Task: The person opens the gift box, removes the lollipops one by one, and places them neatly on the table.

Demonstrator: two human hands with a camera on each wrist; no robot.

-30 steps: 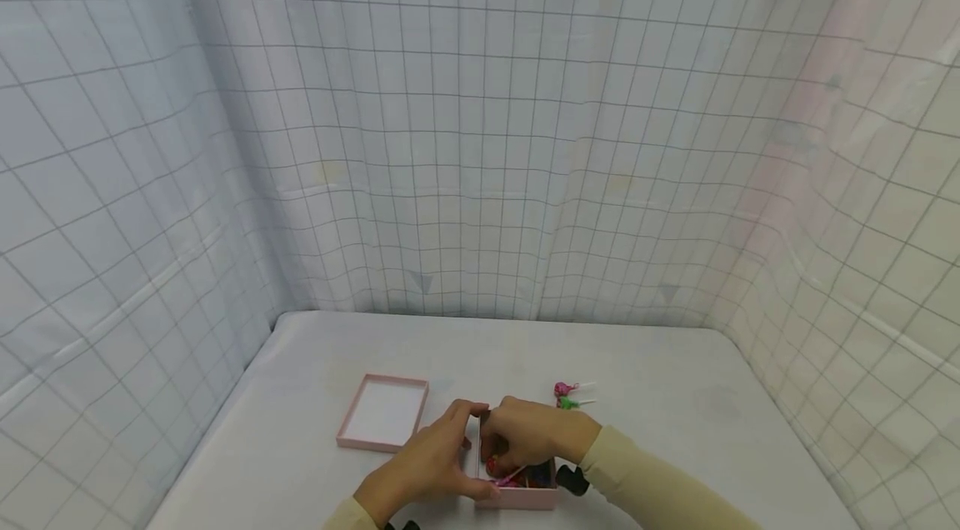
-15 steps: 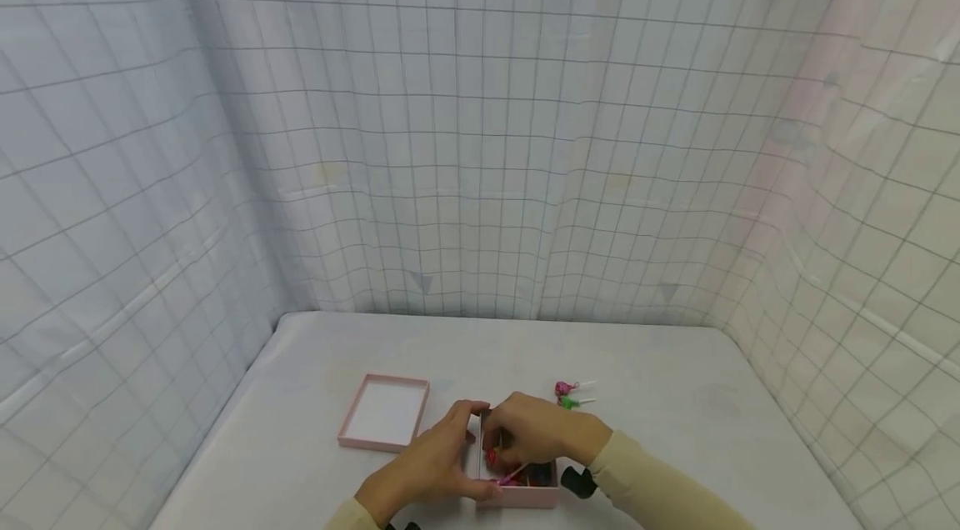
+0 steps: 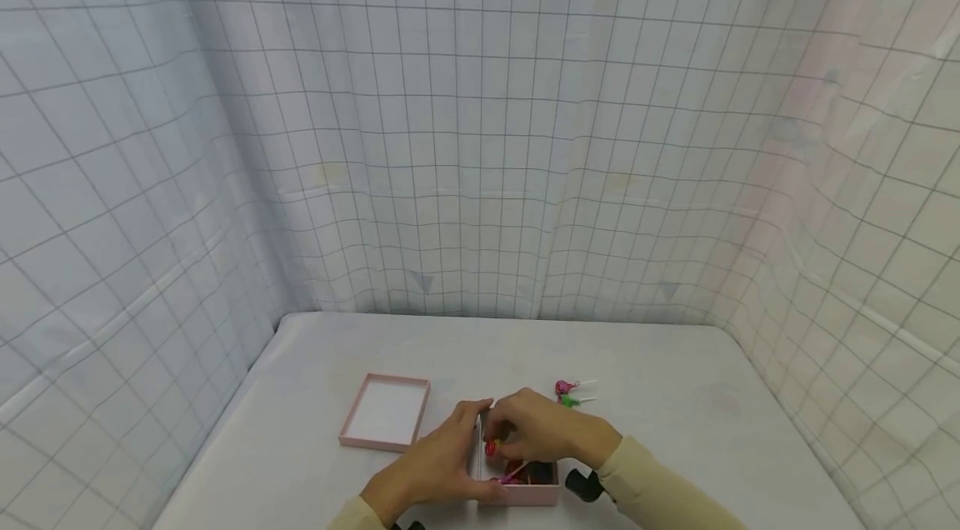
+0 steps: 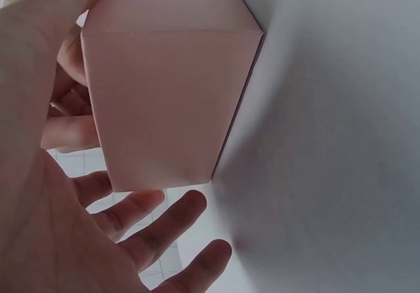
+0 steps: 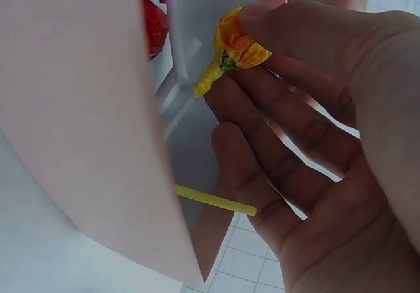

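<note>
White table: right fingers pinch 1 yellow-orange lollipop; left fingers hold pink box.

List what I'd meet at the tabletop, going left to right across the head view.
Shallow pink-rimmed tray → left hand → pink box → pink lollipop and green lollipop, about level with each other. The right hand overlaps the box, so it is left out.
</note>
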